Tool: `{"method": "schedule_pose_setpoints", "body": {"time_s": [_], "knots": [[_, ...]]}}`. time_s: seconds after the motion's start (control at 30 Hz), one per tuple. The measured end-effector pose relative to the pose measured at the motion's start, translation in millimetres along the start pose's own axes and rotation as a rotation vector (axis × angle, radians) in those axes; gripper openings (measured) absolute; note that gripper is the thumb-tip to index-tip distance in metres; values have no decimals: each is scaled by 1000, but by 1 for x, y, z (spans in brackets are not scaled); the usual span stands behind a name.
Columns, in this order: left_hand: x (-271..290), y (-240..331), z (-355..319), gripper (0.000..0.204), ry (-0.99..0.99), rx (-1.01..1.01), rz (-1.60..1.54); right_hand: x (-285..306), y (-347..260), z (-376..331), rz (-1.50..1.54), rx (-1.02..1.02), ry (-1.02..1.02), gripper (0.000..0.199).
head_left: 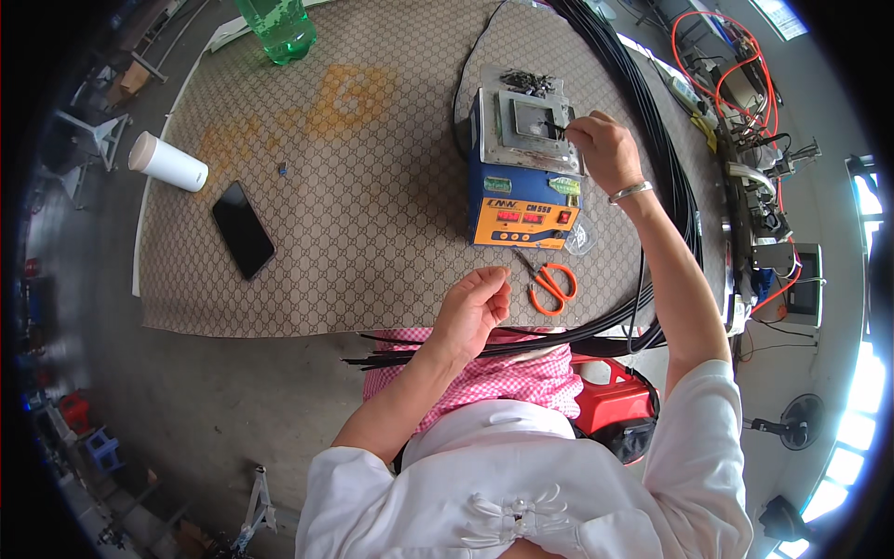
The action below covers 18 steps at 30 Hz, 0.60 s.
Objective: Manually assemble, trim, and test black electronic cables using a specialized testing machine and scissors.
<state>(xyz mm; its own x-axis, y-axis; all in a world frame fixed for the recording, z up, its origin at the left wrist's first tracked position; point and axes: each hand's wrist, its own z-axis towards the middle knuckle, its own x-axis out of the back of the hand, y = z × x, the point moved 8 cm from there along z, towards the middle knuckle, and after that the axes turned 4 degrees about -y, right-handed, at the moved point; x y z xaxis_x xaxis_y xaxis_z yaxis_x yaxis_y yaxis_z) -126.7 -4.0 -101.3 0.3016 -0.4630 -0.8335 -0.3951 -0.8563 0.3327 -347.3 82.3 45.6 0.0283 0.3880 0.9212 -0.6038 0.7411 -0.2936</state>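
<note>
- Currently, the right arm is stretched forward over the patterned mat (pixel 372 168), with a silver bangle (pixel 630 192) worn at the wrist.
- The right hand (pixel 603 149) is held over the metal top plate of the blue and orange bench unit (pixel 521 200); its fingertips are pinched on a thin dark wire end (pixel 556 126) at the plate's square opening.
- A heap of small dark bits (pixel 526 82) is seen at the unit's far edge.
- The left arm is bent at the elbow, forearm raised from the lap; the left hand (pixel 473 307) is loosely curled, thumb and forefinger closed together. Whether anything is gripped between them cannot be told.
- A bundle of black cables (pixel 652 140) is run past the unit on the right and curved back across the lap, under the left hand.
- Orange-handled scissors (pixel 549 281) are laid just in front of the unit.
- A black phone (pixel 242 229), a white tumbler (pixel 168 162) and a green bottle (pixel 277 30) are placed well apart on the left.
</note>
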Motion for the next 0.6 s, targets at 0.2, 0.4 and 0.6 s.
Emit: {"method": "schedule_pose_setpoints", "body": {"time_s": [0.2,0.4,0.6], "knots": [[-1,1,-2,12,-2,-3,4,3,1,0,23,38,-13,12],[0,1,-2,12,-10,0,-8,1,-3,10,-156,76,-69,12],[0,0,-3,12,-14,5,-19,3,0,13,-17,176,-62,12]]}}
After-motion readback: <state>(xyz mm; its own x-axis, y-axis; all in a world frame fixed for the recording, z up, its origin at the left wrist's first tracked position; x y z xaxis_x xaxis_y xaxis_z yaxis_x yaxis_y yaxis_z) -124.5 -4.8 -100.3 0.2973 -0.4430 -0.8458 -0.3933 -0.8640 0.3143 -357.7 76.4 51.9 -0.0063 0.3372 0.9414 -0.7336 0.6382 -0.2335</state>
